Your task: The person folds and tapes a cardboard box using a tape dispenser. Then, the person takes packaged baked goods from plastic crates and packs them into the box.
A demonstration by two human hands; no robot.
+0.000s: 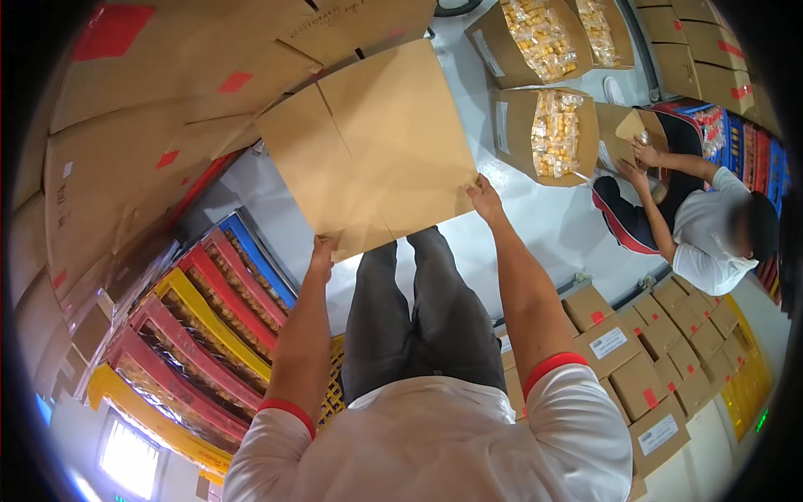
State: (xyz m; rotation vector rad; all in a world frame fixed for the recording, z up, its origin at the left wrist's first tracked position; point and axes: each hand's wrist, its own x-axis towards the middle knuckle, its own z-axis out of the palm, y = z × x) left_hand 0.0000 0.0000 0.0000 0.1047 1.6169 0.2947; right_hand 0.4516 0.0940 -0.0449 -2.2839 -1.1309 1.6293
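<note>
A large flat cardboard box (381,138), plain brown with a seam across its middle, stretches out in front of my body. At its near left corner, my left hand (324,255) is closed on the edge. My right hand (483,198) grips the near right edge, thumb on top and the other fingers partly hidden beneath. The far end of the cardboard lies close to the stacked cartons, and whether it touches them I cannot tell.
Tall stacked cartons (159,134) rise at left, above colored crates (201,293) of packaged goods. Open boxes (514,138) filled with small packets stand at right on the floor. A co-worker (694,209) crouches beside another box. Taped cartons (636,376) are piled at lower right.
</note>
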